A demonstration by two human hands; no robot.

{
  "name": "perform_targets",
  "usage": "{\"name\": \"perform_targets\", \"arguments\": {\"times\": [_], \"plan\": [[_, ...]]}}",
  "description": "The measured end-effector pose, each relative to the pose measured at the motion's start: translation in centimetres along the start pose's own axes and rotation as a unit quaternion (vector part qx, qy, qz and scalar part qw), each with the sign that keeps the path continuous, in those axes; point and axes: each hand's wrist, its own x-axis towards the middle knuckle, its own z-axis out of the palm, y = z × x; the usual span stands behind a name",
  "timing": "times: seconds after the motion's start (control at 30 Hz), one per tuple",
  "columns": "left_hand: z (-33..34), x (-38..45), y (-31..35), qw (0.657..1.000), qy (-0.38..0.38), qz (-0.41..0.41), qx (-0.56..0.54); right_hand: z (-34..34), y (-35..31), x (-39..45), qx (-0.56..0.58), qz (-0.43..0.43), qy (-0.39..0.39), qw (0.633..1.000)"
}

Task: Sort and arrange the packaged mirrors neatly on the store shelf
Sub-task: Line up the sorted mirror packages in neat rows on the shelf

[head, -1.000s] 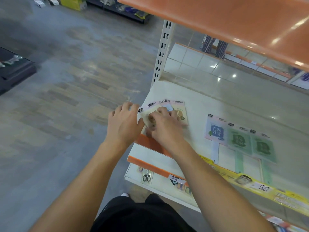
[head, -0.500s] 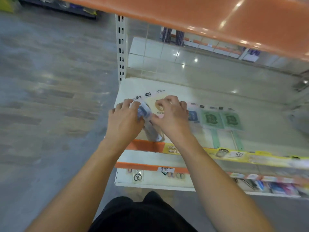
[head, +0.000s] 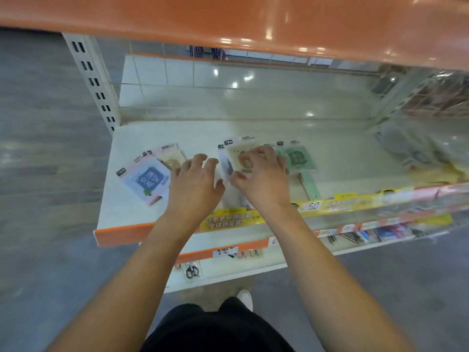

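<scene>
Both hands over the white shelf (head: 253, 128), near its front edge.

Right hand (head: 264, 182): fingers curled down onto the beige mirror pack (head: 241, 154), thumb pinching at its near edge, so it is gripping that pack. Pack's header end points far, long axis near-far, slightly rotated; a second, bluish pack edge peeks out on its left, partly hidden.

Left hand (head: 194, 185): fingers spread and relaxed, holding nothing, just left of the beige pack; contact with the shelf can't be told.

Blue-print mirror pack (head: 147, 180) lies flat at left, skewed: header toward far-left, handle end toward near-right. Another beige pack (head: 168, 157) sits behind it, overlapped, also skewed.

Green mirror pack (head: 297, 158) right of the right hand, flat, header far, green handle running toward the near-right.

Yellow price strip (head: 337, 203) along the shelf front; scissors pack (head: 192, 271) on the shelf below.
</scene>
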Motion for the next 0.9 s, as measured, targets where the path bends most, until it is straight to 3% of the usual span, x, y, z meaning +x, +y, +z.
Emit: {"name": "perform_targets", "arguments": {"times": [0.4, 0.9], "plan": [[1.3, 1.8, 5.2, 0.999, -0.012, -0.036, 0.029, -0.6, 5.6, 3.6, 0.043, 0.023, -0.094, 0.994], [3.6, 3.4, 8.7, 0.992, 0.0, -0.114, 0.046, -0.2, 8.6, 6.1, 0.052, -0.012, -0.139, 0.989]]}}
